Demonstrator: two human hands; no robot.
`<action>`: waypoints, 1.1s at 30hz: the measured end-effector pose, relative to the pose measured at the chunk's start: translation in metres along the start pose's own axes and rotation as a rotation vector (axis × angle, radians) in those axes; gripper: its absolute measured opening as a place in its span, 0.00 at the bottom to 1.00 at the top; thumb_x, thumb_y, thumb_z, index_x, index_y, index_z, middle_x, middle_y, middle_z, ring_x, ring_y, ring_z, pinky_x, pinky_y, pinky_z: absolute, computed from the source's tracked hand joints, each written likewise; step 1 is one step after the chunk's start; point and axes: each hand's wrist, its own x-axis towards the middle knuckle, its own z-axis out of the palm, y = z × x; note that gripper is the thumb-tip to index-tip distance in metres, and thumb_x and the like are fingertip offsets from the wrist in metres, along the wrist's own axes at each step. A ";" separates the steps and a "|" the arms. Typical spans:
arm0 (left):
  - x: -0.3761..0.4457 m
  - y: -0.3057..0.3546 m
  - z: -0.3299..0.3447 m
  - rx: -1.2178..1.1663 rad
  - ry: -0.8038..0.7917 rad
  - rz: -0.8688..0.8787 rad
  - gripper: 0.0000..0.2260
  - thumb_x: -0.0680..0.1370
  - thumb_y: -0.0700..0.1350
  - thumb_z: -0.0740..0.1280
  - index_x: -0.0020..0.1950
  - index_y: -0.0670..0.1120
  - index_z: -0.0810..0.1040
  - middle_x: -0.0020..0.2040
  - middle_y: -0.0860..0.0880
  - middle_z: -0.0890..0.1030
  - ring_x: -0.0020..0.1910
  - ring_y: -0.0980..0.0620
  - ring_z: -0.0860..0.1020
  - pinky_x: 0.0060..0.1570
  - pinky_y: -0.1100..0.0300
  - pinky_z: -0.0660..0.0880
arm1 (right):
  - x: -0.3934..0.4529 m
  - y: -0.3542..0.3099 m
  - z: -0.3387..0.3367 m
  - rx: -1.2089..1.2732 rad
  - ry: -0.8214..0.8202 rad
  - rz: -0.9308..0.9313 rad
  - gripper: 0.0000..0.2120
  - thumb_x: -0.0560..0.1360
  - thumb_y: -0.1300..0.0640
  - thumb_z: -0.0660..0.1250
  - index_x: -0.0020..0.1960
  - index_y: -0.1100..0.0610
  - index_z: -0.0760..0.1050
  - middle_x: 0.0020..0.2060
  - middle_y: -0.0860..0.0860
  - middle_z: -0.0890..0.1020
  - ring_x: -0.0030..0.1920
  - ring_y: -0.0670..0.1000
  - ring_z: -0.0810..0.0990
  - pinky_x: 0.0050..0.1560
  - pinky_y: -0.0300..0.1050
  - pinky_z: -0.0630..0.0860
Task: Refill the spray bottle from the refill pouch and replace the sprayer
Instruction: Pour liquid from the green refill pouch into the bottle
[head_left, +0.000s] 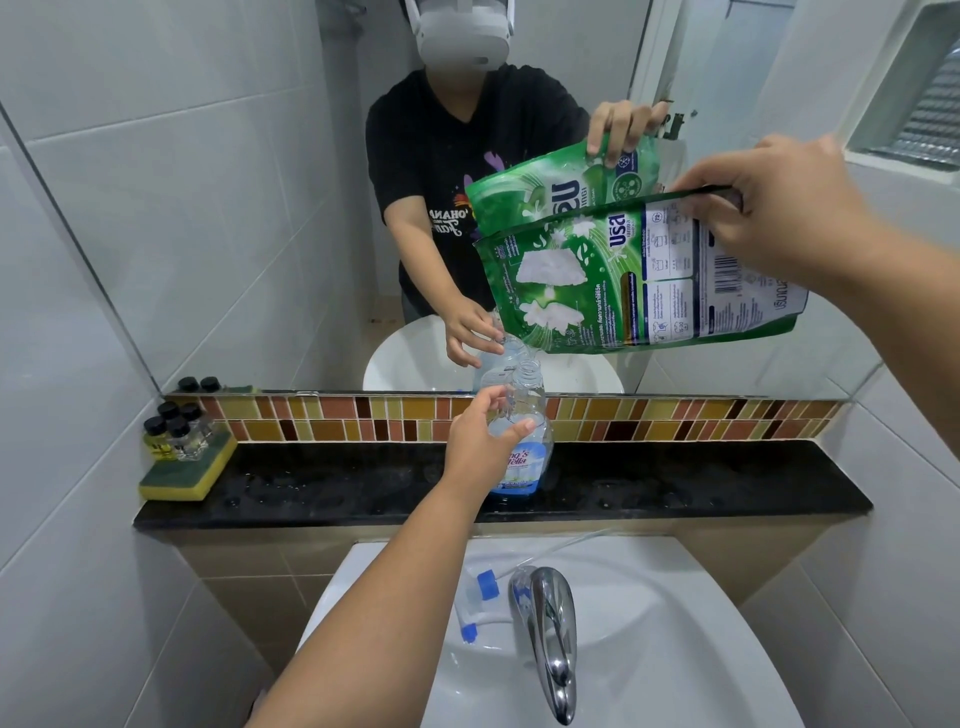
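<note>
A clear spray bottle (524, 415) with a blue label stands upright on the black ledge (675, 483), its neck uncapped. My left hand (480, 441) grips its body. My right hand (774, 213) holds the top edge of a green refill pouch (623, 280), tilted so its lower left corner sits just above the bottle's mouth. The white and blue sprayer (480, 597) with its thin tube lies on the sink rim beside the chrome tap (550, 634).
A yellow and green sponge (182, 475) carrying several small black-capped bottles (176, 428) sits at the ledge's left end. A mirror (234, 208) above the tiled strip reflects me and the pouch. The white sink (649, 649) lies below the ledge.
</note>
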 end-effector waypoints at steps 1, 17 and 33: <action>0.000 0.000 0.000 -0.002 0.000 0.003 0.20 0.74 0.51 0.73 0.62 0.60 0.71 0.63 0.55 0.75 0.57 0.59 0.71 0.41 0.69 0.69 | 0.000 0.000 0.001 0.000 0.000 0.001 0.08 0.78 0.54 0.64 0.54 0.48 0.80 0.34 0.46 0.74 0.43 0.55 0.69 0.51 0.53 0.60; -0.002 0.001 -0.002 -0.032 -0.016 0.021 0.19 0.74 0.51 0.73 0.60 0.62 0.70 0.61 0.57 0.74 0.57 0.59 0.72 0.44 0.66 0.72 | -0.002 -0.002 0.003 -0.008 -0.018 0.005 0.09 0.78 0.53 0.64 0.56 0.49 0.80 0.36 0.48 0.76 0.44 0.56 0.71 0.51 0.53 0.60; -0.004 0.003 -0.004 -0.016 -0.014 0.038 0.17 0.73 0.50 0.74 0.53 0.67 0.70 0.57 0.60 0.74 0.53 0.63 0.72 0.38 0.74 0.67 | -0.012 0.002 0.010 0.054 -0.030 0.081 0.08 0.78 0.54 0.64 0.54 0.49 0.80 0.33 0.44 0.72 0.43 0.55 0.70 0.52 0.53 0.61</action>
